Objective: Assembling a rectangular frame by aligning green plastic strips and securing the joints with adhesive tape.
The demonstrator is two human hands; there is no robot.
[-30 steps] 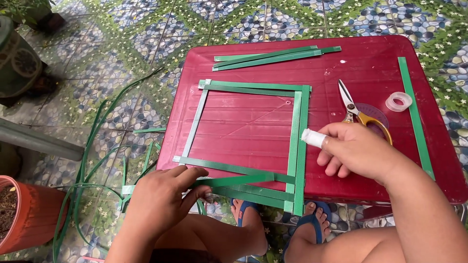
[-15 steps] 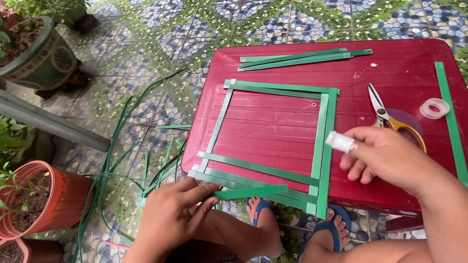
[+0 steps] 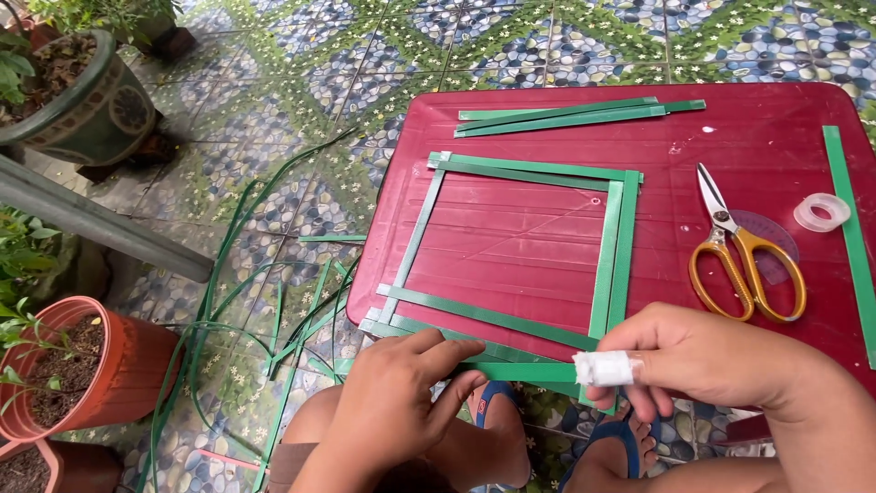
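At nine o'clock two pots hold soil and plants: a dark glazed pot [image 3: 87, 110] and a terracotta pot [image 3: 68, 370]. Loose green strips [image 3: 274, 310] litter the floor. The left hand [image 3: 401, 402] pinches a green strip [image 3: 520, 372] at six o'clock; the right hand [image 3: 703, 361], forefinger bandaged, grips its other end. The square frame [image 3: 520, 246] on the red bench [image 3: 776, 119] looks nearly closed, with its bottom edge seemingly unfinished. Scissors [image 3: 744, 251] and a tape roll [image 3: 821, 212] lie at three o'clock.
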